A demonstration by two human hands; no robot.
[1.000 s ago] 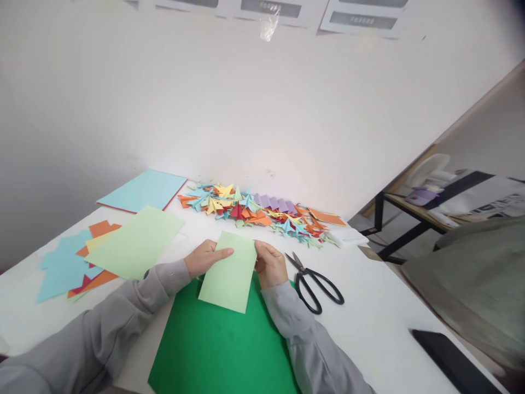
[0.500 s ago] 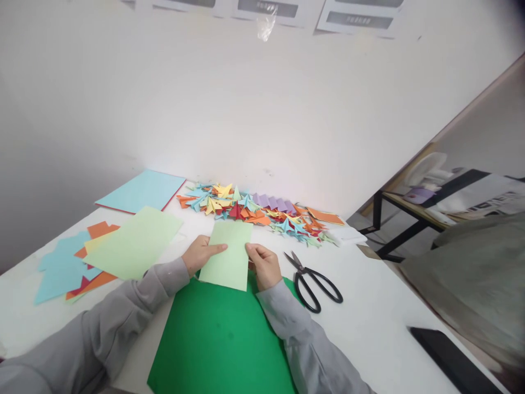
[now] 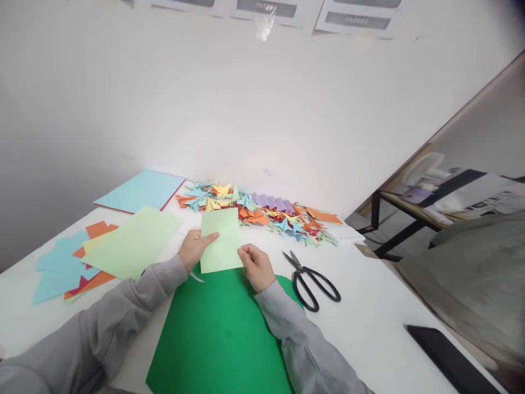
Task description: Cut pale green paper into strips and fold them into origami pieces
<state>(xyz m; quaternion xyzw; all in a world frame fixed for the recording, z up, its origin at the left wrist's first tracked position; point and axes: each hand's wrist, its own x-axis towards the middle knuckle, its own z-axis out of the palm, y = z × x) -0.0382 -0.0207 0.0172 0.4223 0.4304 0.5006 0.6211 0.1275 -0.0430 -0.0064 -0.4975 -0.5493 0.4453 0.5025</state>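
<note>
Head view. Left hand (image 3: 192,250): grasping the small pale green sheet (image 3: 220,253) at its left edge, thumb laid flat across the face, other fingers behind. Right hand (image 3: 257,267): pinching the same sheet near its lower right corner between thumb and forefinger, remaining fingers curled. Sheet position: centre of frame, slightly below mid-height, face toward the camera, its upper edge overlapping the paper pile in view. Its lower edge appears over the top of a large dark green sheet (image 3: 219,334), which lies at lower centre on the white table (image 3: 361,323). Grey sleeves on both arms; the right one crosses the dark green sheet's right side.

Right of centre: scissors (image 3: 301,269) with black handles, blades slightly parted and pointing up-left, near the right hand but not touched by it. Beyond the hands, middle of frame: a long heap of folded paper pieces (image 3: 257,218) in mixed colours, with a purple folded row (image 3: 273,203) toward its back.

Left of frame: a larger pale green sheet (image 3: 131,246) overlapping yellow and orange papers; blue cut paper (image 3: 61,268) beside them; a light blue sheet (image 3: 141,190) behind. Lower right: a flat black object (image 3: 449,350), identity unclear.
</note>
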